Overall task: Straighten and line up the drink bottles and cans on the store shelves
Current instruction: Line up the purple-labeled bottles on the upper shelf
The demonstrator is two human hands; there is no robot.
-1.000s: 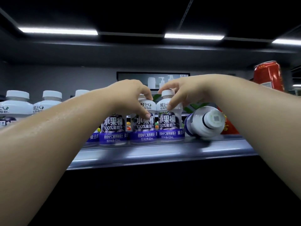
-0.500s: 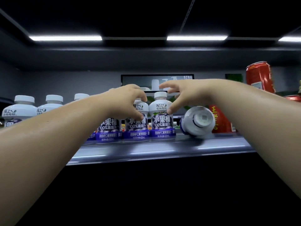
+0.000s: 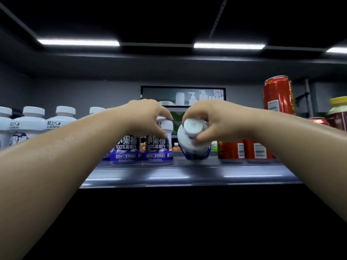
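Observation:
A row of white-capped grape juice bottles with purple labels stands along the grey shelf [image 3: 187, 175]. My left hand [image 3: 148, 119] grips the neck and shoulder of the upright bottle [image 3: 158, 151] at the right end of that row. My right hand [image 3: 210, 122] holds the tipped bottle [image 3: 193, 141] by its neck; it leans toward me with its white cap facing the camera and its purple base on the shelf. More upright bottles [image 3: 32, 124] continue to the left, partly hidden by my left forearm.
Red cans [image 3: 244, 149] stand on the shelf just right of the tipped bottle, behind my right forearm. A taller red can [image 3: 277, 94] and a yellow-lidded jar [image 3: 338, 113] sit higher at the right. A small orange bottle [image 3: 176, 147] shows far behind, between the hands.
My right hand moved from the upright bottle onto the lying bottle and has raised it partway, cap toward me. My left hand shifted right along the row. The camera moved closer.

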